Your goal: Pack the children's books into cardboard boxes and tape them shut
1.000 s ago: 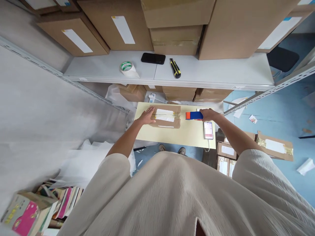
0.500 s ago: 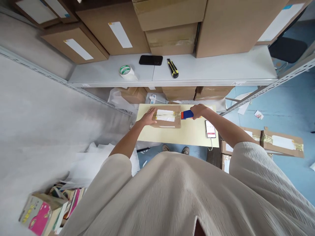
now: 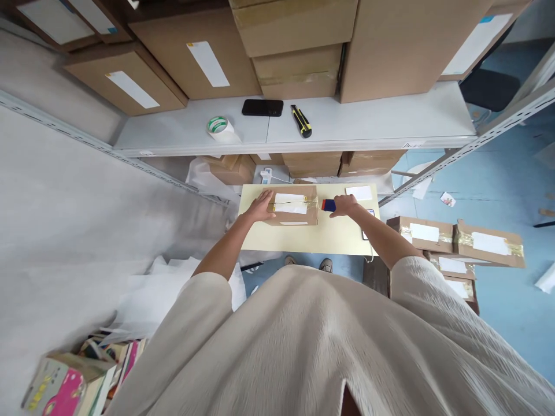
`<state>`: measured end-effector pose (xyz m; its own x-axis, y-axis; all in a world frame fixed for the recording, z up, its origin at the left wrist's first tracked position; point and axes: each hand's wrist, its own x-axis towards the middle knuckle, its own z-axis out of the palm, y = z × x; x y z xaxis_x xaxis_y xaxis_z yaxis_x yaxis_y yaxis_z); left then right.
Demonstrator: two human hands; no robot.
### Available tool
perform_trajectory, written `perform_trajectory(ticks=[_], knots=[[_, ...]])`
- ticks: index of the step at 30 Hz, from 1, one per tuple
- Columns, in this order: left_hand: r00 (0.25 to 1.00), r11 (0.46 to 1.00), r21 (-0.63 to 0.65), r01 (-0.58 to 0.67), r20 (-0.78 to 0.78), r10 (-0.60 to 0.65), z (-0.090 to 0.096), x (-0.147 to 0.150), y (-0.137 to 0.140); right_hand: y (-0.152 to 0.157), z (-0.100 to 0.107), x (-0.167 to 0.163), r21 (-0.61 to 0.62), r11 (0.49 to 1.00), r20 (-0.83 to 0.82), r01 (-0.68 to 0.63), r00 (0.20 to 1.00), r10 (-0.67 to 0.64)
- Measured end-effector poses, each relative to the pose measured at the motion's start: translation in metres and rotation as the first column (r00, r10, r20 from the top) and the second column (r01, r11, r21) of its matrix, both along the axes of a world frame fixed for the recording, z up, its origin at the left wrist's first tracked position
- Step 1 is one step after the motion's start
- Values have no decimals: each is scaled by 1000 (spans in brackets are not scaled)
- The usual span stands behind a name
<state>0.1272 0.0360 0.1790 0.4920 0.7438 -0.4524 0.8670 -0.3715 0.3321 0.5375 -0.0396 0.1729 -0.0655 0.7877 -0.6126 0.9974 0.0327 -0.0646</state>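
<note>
A small cardboard box with white labels and shiny tape across its top lies on the pale yellow table. My left hand rests flat over the box's left end, fingers stretched out and thumb apart. Just beyond the right end of the box, my right hand is wrapped round a blue tape dispenser with an orange-red front edge. A small gap shows between dispenser and box. Most of the dispenser is hidden under the fingers. Beneath my right forearm lies a lit phone, largely covered.
A white paper lies at the table's back right. On the grey shelf are a tape roll, a black phone and a yellow-black utility knife. Labelled boxes are stacked at right; books sit lower left.
My right hand has turned and drawn the tape dispenser slightly away from the box's right end. The forearm now covers most of the lit phone. My left hand and the box stay put.
</note>
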Motion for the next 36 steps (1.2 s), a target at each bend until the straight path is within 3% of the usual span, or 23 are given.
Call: perform_trajectory(ticks=[3, 7, 13, 19, 23, 25, 28, 33, 36], knots=[[1000, 1000, 13, -2, -2, 2, 0, -1, -2, -16, -10, 18, -74, 974, -50, 212, 975, -216], [1000, 1000, 21, -3, 17, 3, -3, -2, -4, -37, -20, 30, -50, 939, -67, 341, 937, -344], [999, 999, 39, 7, 52, -9, -6, -4, -7, -68, -32, 15, 39, 916, -86, 400, 914, -396], [999, 996, 82, -19, 49, 15, -1, -3, -18, -89, -43, -5, 5, 915, -78, 402, 913, -401], [996, 986, 157, -62, 68, 52, -1, -5, -36, -88, -42, -19, 186, 897, -71, 401, 916, -395], [994, 977, 193, -94, 76, 80, -4, -6, -47, -81, -36, -32, 273, 876, -130, 398, 918, -376], [984, 962, 226, -156, 115, 132, -12, -8, -60, -63, -28, -59, 296, 849, -338, 438, 879, -335], [949, 937, 243, -252, 252, 189, -26, -12, -76, -46, -35, -101, 195, 792, -672, 579, 667, -321], [929, 919, 263, -296, 302, 213, -31, -15, -86, -48, -46, -104, 191, 781, -724, 594, 623, -297]])
